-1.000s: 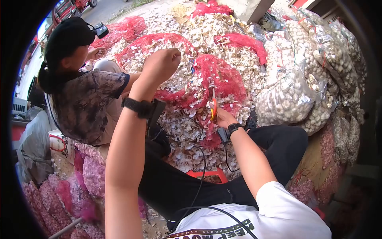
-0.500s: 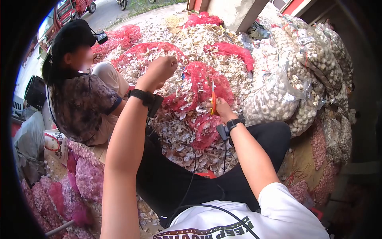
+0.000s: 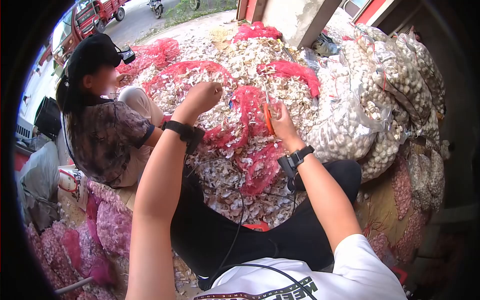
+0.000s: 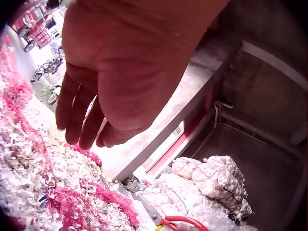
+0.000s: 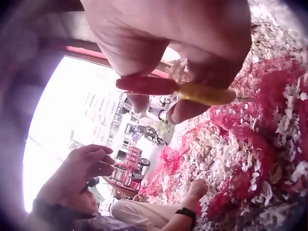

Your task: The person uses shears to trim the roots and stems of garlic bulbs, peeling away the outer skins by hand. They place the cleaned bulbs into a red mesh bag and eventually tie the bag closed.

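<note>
Closest to me are my black trousers (image 3: 220,225) and the white printed t-shirt (image 3: 300,280), cables running over my lap. My right hand (image 3: 281,120) is up over the heap with its fingers (image 5: 192,91) wrapped round the orange-handled scissors (image 3: 268,117), blades pointing up and away from me. My left hand (image 3: 202,96) is raised to about the same height, a bit apart from the scissors, fingers (image 4: 77,115) curled in loosely; can't make out anything between them. Under both hands is the big pile of pale papery garlic skins (image 3: 240,165) tangled with red mesh netting (image 3: 260,165). Left of me sits a person in a black cap and patterned shirt (image 3: 107,140). Off to the right, clear plastic sacks of white garlic bulbs (image 3: 360,115) are stacked against each other. Further out there's a red vehicle (image 3: 90,17) on the street.
</note>
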`<state>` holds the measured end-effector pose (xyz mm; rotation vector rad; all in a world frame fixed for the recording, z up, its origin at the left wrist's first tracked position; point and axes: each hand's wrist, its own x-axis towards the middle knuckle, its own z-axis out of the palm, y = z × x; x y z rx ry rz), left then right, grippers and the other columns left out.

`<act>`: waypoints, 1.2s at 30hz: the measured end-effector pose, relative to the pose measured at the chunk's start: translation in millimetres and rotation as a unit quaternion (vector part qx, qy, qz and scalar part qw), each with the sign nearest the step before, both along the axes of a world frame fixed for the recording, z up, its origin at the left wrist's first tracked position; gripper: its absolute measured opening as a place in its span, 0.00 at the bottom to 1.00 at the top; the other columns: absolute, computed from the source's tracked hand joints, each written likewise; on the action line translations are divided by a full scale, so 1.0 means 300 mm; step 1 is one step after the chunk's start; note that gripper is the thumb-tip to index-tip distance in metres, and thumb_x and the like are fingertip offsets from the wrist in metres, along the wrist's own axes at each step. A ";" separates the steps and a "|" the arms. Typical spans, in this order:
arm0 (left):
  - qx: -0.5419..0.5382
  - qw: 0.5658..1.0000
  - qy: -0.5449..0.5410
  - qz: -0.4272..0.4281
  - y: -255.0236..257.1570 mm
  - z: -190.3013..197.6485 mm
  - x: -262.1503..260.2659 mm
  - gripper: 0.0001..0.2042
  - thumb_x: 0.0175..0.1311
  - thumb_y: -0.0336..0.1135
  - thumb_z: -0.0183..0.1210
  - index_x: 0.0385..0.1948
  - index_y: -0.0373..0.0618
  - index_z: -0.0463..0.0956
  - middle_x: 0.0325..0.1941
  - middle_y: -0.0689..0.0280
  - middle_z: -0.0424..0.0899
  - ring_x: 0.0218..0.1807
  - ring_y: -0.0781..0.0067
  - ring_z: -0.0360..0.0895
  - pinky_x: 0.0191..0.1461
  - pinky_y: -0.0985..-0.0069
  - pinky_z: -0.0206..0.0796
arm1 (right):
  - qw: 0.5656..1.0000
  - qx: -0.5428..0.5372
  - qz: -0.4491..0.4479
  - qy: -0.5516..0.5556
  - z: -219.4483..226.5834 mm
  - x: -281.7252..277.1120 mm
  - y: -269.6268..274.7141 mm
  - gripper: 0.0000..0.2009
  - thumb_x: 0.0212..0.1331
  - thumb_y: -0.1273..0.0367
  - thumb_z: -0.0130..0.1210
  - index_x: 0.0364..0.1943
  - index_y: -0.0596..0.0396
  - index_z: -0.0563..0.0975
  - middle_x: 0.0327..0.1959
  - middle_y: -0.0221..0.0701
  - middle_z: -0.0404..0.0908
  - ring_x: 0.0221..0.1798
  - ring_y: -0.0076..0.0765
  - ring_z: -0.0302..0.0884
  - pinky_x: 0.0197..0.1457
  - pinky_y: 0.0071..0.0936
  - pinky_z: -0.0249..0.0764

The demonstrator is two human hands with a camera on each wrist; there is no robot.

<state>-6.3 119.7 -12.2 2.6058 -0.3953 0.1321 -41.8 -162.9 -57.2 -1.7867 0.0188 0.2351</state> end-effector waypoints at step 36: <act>0.096 0.963 0.194 0.161 0.012 -1.158 0.471 0.20 0.58 0.29 0.51 0.54 0.35 0.71 0.56 0.47 0.73 0.62 0.48 0.69 0.64 0.61 0.65 | 0.985 0.129 -0.109 0.029 0.276 0.213 -0.197 0.34 0.57 0.70 0.64 0.67 0.58 0.59 0.51 0.35 0.75 0.51 0.27 0.73 0.53 0.23 0.75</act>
